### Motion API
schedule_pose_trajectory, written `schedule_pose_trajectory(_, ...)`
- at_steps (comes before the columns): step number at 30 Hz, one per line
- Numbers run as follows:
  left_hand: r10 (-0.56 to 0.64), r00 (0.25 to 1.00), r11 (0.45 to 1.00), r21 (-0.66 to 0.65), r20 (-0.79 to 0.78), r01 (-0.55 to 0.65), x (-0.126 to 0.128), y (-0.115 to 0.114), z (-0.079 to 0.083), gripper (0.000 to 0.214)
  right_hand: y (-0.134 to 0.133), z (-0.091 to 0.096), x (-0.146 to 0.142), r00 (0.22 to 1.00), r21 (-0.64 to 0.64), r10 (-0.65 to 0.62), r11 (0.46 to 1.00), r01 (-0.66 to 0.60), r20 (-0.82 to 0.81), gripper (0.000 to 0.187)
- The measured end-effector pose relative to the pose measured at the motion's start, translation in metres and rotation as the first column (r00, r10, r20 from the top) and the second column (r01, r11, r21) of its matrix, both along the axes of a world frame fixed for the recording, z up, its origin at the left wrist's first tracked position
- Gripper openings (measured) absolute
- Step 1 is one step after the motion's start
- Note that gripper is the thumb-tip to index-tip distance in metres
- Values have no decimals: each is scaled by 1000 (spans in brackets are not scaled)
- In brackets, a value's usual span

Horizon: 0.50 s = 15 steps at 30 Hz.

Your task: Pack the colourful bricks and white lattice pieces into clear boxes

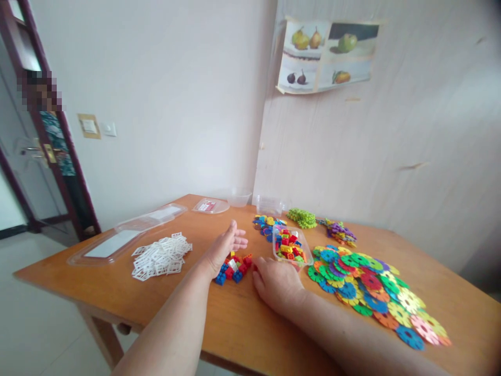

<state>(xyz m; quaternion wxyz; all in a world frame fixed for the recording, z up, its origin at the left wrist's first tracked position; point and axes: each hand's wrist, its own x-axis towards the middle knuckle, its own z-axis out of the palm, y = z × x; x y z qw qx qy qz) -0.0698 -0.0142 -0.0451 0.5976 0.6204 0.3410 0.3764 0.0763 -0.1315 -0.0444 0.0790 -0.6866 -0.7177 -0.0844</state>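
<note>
A small pile of toy building bricks (234, 265), blue, red, yellow and white, lies on the table between my two hands. My left hand (226, 246) is open at the pile's left and far side, thumb up and fingers stretched out, with nothing in it. On the pile's right, my right hand (277, 282) rests low at the table, back upward and fingers loosely bent toward the bricks. Its fingertips are partly hidden, but no held object shows. Just behind it, a clear plastic box (307, 255) holds more bricks (290, 245).
White lattice pieces (162, 256) are heaped left on the wooden table (230, 318). Colourful notched discs (371, 292) spread across the right. Green pieces (301, 218), purple pieces (340, 232), clear lids (211, 206) and tubs (269, 204) sit farther back. A person (57, 138) stands by the door.
</note>
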Motion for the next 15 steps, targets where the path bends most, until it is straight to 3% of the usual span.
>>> schedule_pose_trajectory(5, -12, 1000, 1000, -1, 11, 12, 1, 2, -1, 93, -5, 1, -2, 1000, 27, -12, 1000, 13, -18, 25)
schedule_pose_trajectory(10, -25, 1000, 1000, -7, 13, 25, 1, 1, -2, 94, -5, 7, -7, 999, -30, -30, 999, 31, 41, 22)
schedule_pose_trajectory(15, -32, 999, 999, -2, 15, 32, 2, 0, -1, 92, -14, 10, -3, 999, -40, 37, 999, -36, 9, 19)
